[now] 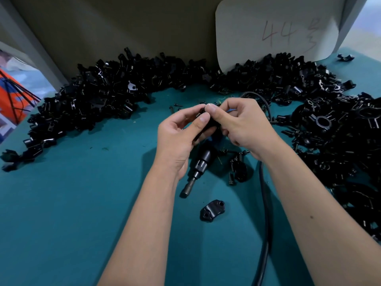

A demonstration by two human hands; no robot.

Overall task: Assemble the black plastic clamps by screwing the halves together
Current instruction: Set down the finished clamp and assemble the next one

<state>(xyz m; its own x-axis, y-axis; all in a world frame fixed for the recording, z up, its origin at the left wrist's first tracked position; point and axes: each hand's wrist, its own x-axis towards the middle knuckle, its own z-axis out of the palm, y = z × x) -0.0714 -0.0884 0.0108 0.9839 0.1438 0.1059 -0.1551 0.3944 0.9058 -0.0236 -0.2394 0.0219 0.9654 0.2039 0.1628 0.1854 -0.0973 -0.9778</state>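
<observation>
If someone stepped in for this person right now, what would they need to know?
Left hand and right hand: both pinch one black clamp piece above the table.
Electric screwdriver lies under the hands, unheld.
Loose screws beside it.
One clamp half lies alone nearer the person.
Heaps of black parts behind and right.
Left: join halves, drive screws.

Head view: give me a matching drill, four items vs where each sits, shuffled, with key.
Items:
1. electric screwdriver
2. single clamp half
3. white card
4. loose screws

Places:
A. propped against the back wall, marked 44
B. on the mat nearest the camera, alone
C. lying under the two hands
D. scattered right of the driver

Pairs: 1-C, 2-B, 3-A, 4-D
</observation>
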